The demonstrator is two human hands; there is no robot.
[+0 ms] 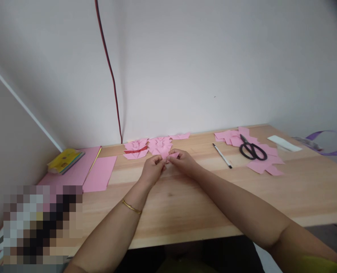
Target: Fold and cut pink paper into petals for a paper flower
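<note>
- While both arms are stretching forward over it, the long pale wooden table (pixel 185 212) is running across the view, butting against a plain white wall (pixel 185 57).
- A thin dark red cable (pixel 111 76) is hanging down the wall to the table's back edge.
- Large flat pink paper sheets (pixel 96 172) are lying at the table's left end, with a yellow-covered stack of paper (pixel 64 160) sitting on them.
- A spread of cut pink paper pieces (pixel 263 159) is lying to the right, and black-handled scissors (pixel 252 149) are resting on top of them.
- A row of folded pink paper shapes (pixel 148 147) is sitting along the back edge, just beyond the hands.
- A white paper strip (pixel 284 143) and a purple ribbon loop (pixel 331 142) are lying at the far right.
- A slim black and white pen (pixel 222 155) is lying between the hands and the scissors.
- The left hand (pixel 152 168), a gold bangle (pixel 131 207) on its wrist, is pinching narrow on the small pink folded paper piece (pixel 171 155).
- The right hand (pixel 184 161) is gripping the same piece from the other side, fingertips closed on it.
- That piece is being held just above the table at mid-width, near the back row; its exact fold is too small to tell.
</note>
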